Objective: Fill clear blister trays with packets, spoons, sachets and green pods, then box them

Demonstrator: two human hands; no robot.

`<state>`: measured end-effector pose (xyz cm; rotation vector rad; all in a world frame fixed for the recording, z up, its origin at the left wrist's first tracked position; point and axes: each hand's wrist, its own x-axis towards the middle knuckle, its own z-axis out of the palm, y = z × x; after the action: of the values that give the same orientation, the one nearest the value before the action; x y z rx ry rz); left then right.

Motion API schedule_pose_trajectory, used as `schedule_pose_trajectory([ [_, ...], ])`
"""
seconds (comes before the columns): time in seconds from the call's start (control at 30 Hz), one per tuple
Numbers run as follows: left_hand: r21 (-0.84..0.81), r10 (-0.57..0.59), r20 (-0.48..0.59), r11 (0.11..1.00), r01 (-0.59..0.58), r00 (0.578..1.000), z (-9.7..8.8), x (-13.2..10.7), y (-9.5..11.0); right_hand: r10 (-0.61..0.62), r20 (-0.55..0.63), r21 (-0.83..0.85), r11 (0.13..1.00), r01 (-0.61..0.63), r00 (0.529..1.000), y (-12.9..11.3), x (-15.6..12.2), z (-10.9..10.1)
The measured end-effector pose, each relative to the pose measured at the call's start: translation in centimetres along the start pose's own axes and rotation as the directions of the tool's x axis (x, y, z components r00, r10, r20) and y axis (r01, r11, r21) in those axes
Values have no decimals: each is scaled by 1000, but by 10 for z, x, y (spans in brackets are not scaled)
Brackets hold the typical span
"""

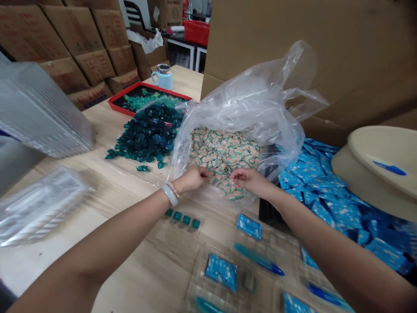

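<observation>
My left hand (193, 178), with bracelets at the wrist, is at the near left of a heap of small pink-and-green printed pieces (224, 150) in a see-through plastic bag (241, 104). Its fingertips are pinched together; whatever they hold is hidden. Over the near right of the same heap, my right hand (252, 182) has its fingers curled in, thumb to forefinger, and I cannot make out anything between them. Several teal cubes (186, 219) form a short row on the table below. Blister trays (224, 248) nearer me carry blue sachets (221, 271) and blue-teal plastic tools (259, 259).
Dark teal cubes (146, 132) are heaped left of the bag, before a red-rimmed tray (112, 104) and a light blue mug (163, 78). Stacked plastic trays (45, 108) stand at left. Blue sachets (312, 182) and a cream basin (358, 169) are at right, with cardboard (293, 26) behind.
</observation>
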<state>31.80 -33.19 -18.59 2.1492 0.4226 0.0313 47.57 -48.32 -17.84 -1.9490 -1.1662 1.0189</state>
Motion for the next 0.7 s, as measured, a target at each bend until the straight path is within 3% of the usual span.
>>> schedule_pose_trajectory([
  [0.07,22,-5,19,1000,4,1000,-2,3,4,33,30,-8,999,-32,999,-3,3,0],
  [0.17,220,35,26,975,-40,999,1,9,10,14,40,-244,970,-4,999,-10,8,5],
  [0.3,370,46,53,927,-63,997,10,8,13,-134,38,-561,817,132,990,-13,8,11],
  [0.43,389,156,-18,911,-137,988,18,-4,10,-189,81,-612,766,199,979,-7,-3,11],
  [0.6,395,265,36,882,-258,964,22,-13,9,-220,77,-648,730,217,972,-7,-10,14],
  [0.7,392,299,55,871,-296,953,25,-12,9,-189,92,-628,751,204,978,-9,-12,19],
])
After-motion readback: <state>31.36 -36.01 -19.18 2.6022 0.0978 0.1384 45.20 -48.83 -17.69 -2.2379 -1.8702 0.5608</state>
